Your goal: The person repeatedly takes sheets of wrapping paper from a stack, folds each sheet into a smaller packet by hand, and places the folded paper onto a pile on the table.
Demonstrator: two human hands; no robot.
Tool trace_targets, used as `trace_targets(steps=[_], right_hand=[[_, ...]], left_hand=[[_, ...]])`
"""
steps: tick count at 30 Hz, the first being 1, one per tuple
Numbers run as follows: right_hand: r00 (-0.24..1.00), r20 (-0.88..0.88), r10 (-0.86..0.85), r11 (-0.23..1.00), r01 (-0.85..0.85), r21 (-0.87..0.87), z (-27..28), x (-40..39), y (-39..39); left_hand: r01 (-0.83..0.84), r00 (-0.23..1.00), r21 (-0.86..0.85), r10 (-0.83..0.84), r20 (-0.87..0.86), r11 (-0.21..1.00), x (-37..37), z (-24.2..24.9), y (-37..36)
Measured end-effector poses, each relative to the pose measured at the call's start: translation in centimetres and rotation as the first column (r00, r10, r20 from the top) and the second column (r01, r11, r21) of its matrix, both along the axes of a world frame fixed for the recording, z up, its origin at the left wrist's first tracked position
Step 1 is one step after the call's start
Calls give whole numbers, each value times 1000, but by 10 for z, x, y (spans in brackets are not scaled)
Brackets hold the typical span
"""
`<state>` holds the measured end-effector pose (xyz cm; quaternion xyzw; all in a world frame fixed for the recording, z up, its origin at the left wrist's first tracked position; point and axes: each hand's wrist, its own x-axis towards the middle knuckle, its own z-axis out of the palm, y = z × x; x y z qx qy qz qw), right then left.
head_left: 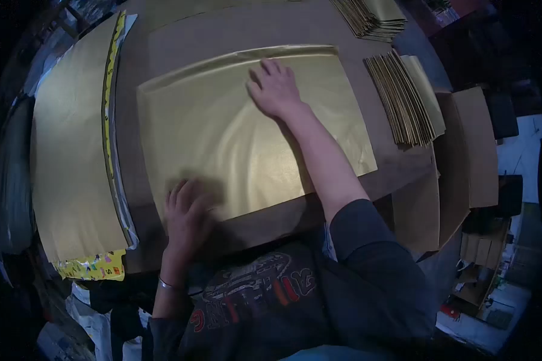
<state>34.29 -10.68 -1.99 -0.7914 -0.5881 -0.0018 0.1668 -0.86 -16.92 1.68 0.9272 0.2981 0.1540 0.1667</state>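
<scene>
A large gold sheet of paper lies in front of me, its far edge turned up in a narrow fold. My right hand rests on the sheet close to that fold, fingers spread and holding nothing. Over the sheet's near left corner is my left hand, slightly smeared by motion. Its fingers are loosely bent and apart, with nothing seen in them.
On the left lies a stack of larger gold sheets with a yellow printed edge. Bundles of folded gold paper stand at the right and far right. An open cardboard box adjoins the table's right edge.
</scene>
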Motion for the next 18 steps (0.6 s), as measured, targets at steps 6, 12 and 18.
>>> trace_targets(steps=[6,12,18], right_hand=[[941,81,-328,936,335,-107,5,80,-16],[965,37,260,965,-257,-59,26,-54,9],[943,61,328,938,-317,-140,11,-53,40]], left_hand=[[-12,983,-34,5,-185,999,1,2,-3],[-11,980,-89,-7,-200,996,6,10,-1],[-10,977,-88,-9,-212,996,5,10,-1]])
